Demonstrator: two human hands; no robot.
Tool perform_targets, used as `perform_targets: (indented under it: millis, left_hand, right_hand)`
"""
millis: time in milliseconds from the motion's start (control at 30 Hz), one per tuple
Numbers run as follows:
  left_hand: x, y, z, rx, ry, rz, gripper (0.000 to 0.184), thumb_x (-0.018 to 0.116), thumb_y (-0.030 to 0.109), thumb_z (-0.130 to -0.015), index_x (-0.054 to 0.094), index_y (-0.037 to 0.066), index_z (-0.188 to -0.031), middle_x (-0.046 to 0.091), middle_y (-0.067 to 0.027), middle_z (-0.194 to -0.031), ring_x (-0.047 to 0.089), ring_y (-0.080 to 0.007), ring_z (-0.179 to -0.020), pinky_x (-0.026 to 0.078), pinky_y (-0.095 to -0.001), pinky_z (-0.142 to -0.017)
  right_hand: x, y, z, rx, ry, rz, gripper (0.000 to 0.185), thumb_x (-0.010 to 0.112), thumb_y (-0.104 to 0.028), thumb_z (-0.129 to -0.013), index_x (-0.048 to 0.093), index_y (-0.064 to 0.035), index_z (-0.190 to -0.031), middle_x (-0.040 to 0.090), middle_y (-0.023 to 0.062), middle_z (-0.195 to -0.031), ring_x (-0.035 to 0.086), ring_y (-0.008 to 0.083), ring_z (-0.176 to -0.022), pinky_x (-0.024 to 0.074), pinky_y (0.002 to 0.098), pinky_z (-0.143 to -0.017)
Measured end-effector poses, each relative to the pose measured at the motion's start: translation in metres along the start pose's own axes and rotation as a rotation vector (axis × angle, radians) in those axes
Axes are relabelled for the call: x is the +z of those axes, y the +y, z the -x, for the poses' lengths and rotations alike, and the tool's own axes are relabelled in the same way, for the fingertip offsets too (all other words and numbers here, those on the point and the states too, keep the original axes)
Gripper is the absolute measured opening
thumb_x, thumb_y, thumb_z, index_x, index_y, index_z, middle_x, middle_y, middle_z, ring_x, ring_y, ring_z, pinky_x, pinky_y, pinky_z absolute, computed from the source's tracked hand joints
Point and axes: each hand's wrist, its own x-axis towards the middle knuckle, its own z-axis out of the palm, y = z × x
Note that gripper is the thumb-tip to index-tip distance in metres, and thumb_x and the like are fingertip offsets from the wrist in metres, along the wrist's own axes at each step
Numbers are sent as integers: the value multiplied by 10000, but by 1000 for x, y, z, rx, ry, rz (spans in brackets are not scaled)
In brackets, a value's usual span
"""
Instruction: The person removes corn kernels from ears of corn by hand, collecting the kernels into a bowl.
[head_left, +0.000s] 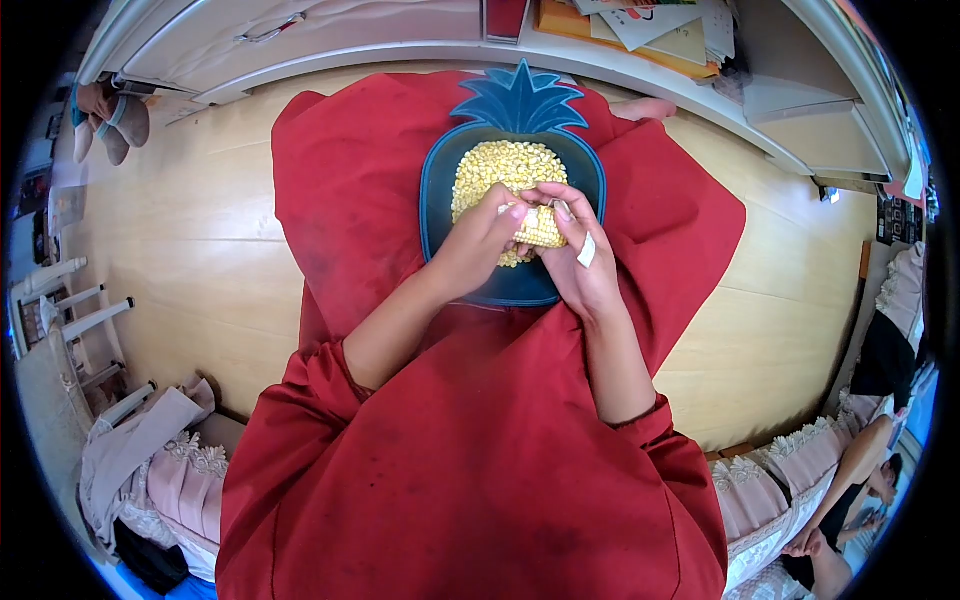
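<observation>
A piece of corn cob [541,228] with pale yellow kernels is between my two hands. My left hand [482,235] is closed, its thumb pressing on the cob's left part. My right hand [580,250] wraps round the cob's other end, and a strip of white tape shows on it. Both hands are over a dark blue pineapple-shaped tray [432,200], which rests on the red cloth covering my lap. Loose corn kernels [505,165] are heaped in the tray. Some fingertips are hidden behind the cob.
A red apron [450,430] covers my body and legs. Ahead stands a pale cabinet [350,40] with papers [655,25] on its shelf. White chair legs [95,320] are at the left. Another person's arm [850,470] shows at the lower right, beside a lace-edged sofa cover [760,490].
</observation>
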Motion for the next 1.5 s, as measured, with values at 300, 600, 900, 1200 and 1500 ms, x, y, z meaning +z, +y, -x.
perform_targets:
  millis: [300, 600, 900, 1200, 1500]
  left_hand:
    - [2, 9, 2, -89, -18, 164, 352, 317, 384, -1047, 481, 84, -1130, 561, -34, -1002, 546, -86, -835, 464, -231, -738]
    - [-1, -2, 1, 20, -56, -37, 162, 457, 155, -1012, 451, 55, -1139, 561, -50, -997, 539, -95, -810, 464, -235, -735]
    - [-2, 4, -2, -120, -30, 327, 198, 425, 244, -1028, 466, 75, -1121, 558, -43, -1012, 530, -84, -867, 463, -236, -741]
    - [-4, 4, -1, -80, -86, 67, 234, 557, 166, -984, 453, 43, -1153, 564, -50, -1015, 547, -86, -853, 466, -230, -719]
    - [-3, -5, -1, -1, -26, 8, 217, 547, 170, -999, 464, 34, -1146, 566, -52, -1017, 563, -92, -889, 489, -244, -749]
  right_hand:
    - [3, -1, 0, -7, 41, 8, 324, 480, -224, -1011, 489, -56, -1289, 547, 114, -1251, 536, 233, -1157, 454, 387, -940]
    - [3, -1, 0, -19, 27, 3, 314, 464, -222, -1019, 490, -58, -1286, 541, 116, -1278, 521, 232, -1188, 434, 394, -986]
    - [-2, -1, -2, 8, -40, -68, 334, 458, -204, -999, 491, -31, -1283, 523, 144, -1325, 502, 256, -1238, 398, 404, -1049]
    - [5, -6, 1, -15, -36, -53, 355, 479, -174, -980, 482, -20, -1300, 491, 166, -1376, 474, 272, -1277, 386, 411, -1064]
    - [3, -4, 2, 28, -33, -25, 344, 491, -242, -1015, 484, -30, -1286, 516, 150, -1327, 478, 260, -1260, 400, 438, -1045]
